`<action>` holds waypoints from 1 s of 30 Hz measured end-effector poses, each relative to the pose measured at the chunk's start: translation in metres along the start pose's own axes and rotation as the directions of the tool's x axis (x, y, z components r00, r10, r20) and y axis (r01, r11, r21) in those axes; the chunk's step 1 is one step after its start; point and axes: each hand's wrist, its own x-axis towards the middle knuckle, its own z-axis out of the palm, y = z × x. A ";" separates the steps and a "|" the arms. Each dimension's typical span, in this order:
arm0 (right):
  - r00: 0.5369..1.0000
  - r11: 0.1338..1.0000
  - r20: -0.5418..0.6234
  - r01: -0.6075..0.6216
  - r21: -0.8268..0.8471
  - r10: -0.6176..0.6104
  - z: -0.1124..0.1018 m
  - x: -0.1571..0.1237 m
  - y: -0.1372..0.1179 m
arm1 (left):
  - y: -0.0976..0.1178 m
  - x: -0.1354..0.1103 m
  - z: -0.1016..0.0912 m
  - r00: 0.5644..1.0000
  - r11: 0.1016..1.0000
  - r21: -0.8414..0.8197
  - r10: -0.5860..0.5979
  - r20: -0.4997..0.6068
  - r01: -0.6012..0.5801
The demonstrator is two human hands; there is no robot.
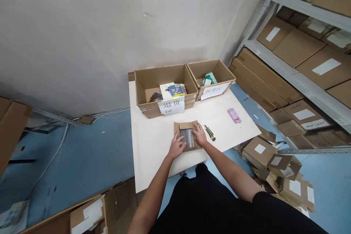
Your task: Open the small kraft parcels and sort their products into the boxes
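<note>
Black clothing [203, 204] up close; small open carton [185, 125] beyond, on a white table [149, 146]

Along the bottom: black clothing, with bare forearms [223, 162] stretched out past the table's near edge. Between left hand [177, 147] and right hand [199, 134]: the small open carton, flaps raised, with clear ribbed contents [189, 139] inside. On the carton's left side, left fingers held apart, reaching partly over the contents and hiding some of them. At the right flap, right fingers bent; impossible to tell whether pinched on it.

Just right of the right hand: yellow-and-black cutter [210, 132], lying flat. Farther right, near the table's edge: pink item [234, 115], blurred into squares.

Behind the carton, taking up the far side of the table: left box [149, 110], with blue-and-yellow packet [176, 90] inside and lettered sheet [172, 106] over part of the front; just beside it, right box [205, 66], with green-and-white packages [210, 78] and second sheet [215, 90].

To the right: metal shelving [309, 7] packed with brown cartons [298, 49], then cardboard heap [259, 150] on blue floor [109, 146], crowding that side. At lower left: large carton [120, 201]. Farther left: white cable [59, 155], trailing across the floor.
</note>
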 end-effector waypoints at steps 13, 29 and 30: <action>0.936 0.953 0.284 -0.128 -0.275 0.208 0.003 0.067 -0.040 | 0.009 -0.026 0.021 0.991 0.961 0.257 -0.123 0.053 0.106; 0.977 0.902 0.145 -0.080 -0.424 0.155 0.029 0.006 -0.047 | 0.019 -0.026 0.042 0.971 0.961 0.143 -0.233 -0.045 0.237; 0.973 0.897 0.147 -0.097 -0.430 0.176 0.031 0.003 -0.048 | 0.020 -0.025 0.043 0.970 0.960 0.142 -0.238 -0.049 0.243</action>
